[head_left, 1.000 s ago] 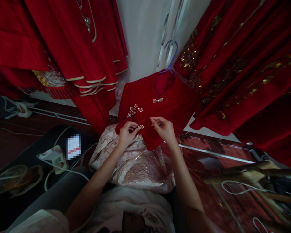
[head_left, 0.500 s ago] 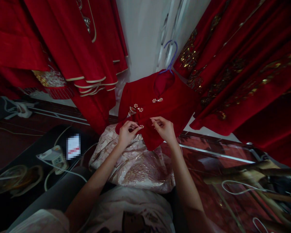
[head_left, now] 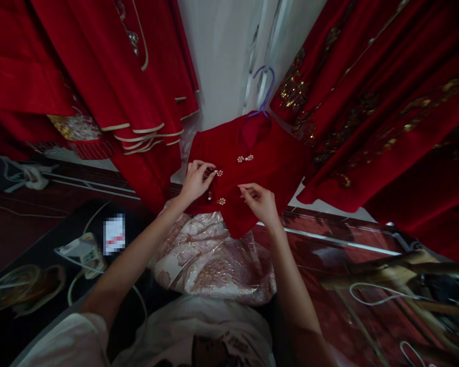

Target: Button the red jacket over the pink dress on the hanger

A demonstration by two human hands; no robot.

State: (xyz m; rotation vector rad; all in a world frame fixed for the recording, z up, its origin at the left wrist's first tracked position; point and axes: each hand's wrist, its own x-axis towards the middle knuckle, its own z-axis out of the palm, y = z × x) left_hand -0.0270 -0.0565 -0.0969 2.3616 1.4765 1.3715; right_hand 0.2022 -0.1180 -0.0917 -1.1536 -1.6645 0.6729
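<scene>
A red jacket (head_left: 270, 163) with short sleeves hangs on a purple hanger (head_left: 268, 92) in front of me, its lower part over a shiny pink brocade cloth (head_left: 218, 260) on my lap. My left hand (head_left: 196, 181) is closed, thumb and forefinger pinching at a beaded flower fastener (head_left: 219, 173) on the jacket's left side. Another flower fastener (head_left: 222, 202) shows below it, and a pearl fastener (head_left: 245, 158) sits under the collar. To the right, my right hand (head_left: 259, 203) hovers over the cloth with fingertips pinched together; anything between them is too small to see.
Red garments with pale trim (head_left: 145, 102) hang at left, and gold-embroidered red ones (head_left: 382, 122) at right. A dark bench at left bears a power strip (head_left: 87, 252) with white cables and a plastic bowl (head_left: 13, 285). A wooden frame (head_left: 401, 280) stands at lower right.
My left hand has moved up from the lower flower fastener to the upper one, leaving the lower one uncovered. My right hand stays almost in place. The view has shifted slightly.
</scene>
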